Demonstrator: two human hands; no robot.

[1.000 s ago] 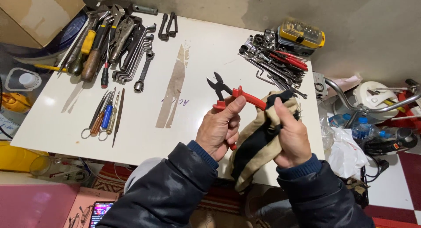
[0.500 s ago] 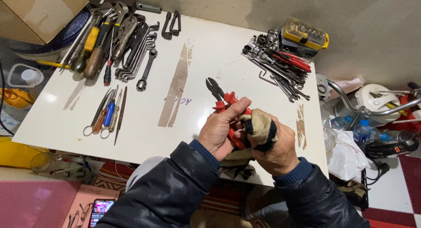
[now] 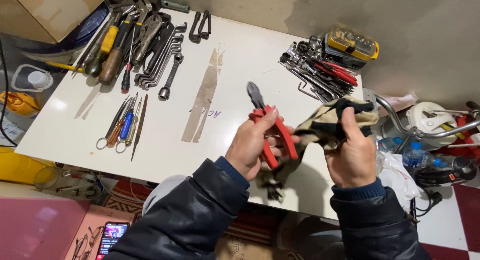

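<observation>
Left hand [image 3: 252, 145] clamps red-handled cutting pliers [image 3: 270, 125] — dark steel nose up. Right hand [image 3: 352, 152] fisted on crumpled beige-black cloth [image 3: 330, 122], draped over white tabletop [image 3: 240, 65].

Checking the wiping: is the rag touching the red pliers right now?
Touching. The head view shows the rag, gripped by the right hand, running under the red handles of the pliers in the left hand, with no gap.
</observation>
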